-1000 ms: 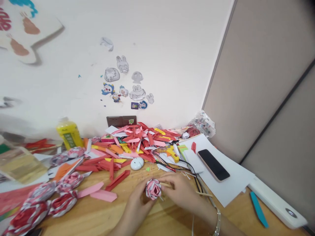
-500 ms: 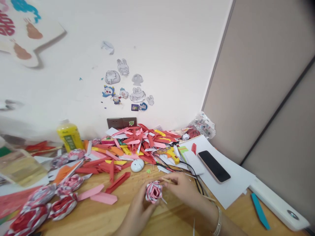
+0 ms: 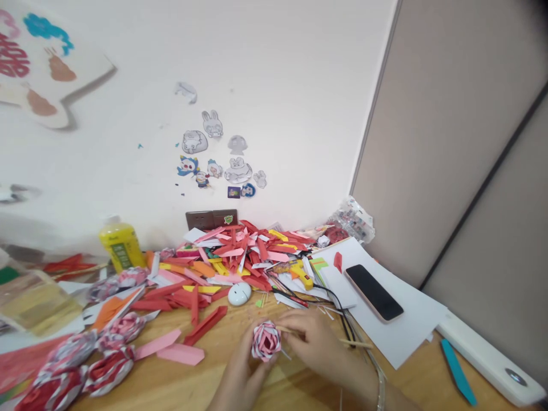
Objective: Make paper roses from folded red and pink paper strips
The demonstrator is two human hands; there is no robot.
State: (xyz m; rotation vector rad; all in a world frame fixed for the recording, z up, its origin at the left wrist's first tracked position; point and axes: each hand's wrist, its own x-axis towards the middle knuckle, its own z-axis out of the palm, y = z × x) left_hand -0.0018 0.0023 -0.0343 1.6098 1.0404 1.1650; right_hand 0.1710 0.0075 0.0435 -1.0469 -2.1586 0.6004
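A folded paper rose (image 3: pixel 266 342) in pink, white and dark stripes sits in my left hand (image 3: pixel 240 368), its fingers and thumb wrapped round the sides and its open centre facing up. My right hand (image 3: pixel 314 339) pinches a thin wooden stick (image 3: pixel 289 330), whose tip lies at the rose's upper right edge. Whether the tip goes in between the folds, I cannot tell. A thin pale strip (image 3: pixel 286 354) sticks out below the rose on the right.
Folded paper strips (image 3: pixel 240 245) pile up at the back. Finished-looking paper roses (image 3: pixel 112 365) lie left, by a yellow bottle (image 3: pixel 122 244). A yellow glue gun (image 3: pixel 302 275), its cable, a phone (image 3: pixel 374 292), a white case (image 3: pixel 239 294) and a teal tool (image 3: pixel 458 371) lie around.
My right hand has shifted slightly down and left, bringing the stick's tip down to the rose's edge. The rose stays in my left hand. The camera view has tilted a little.
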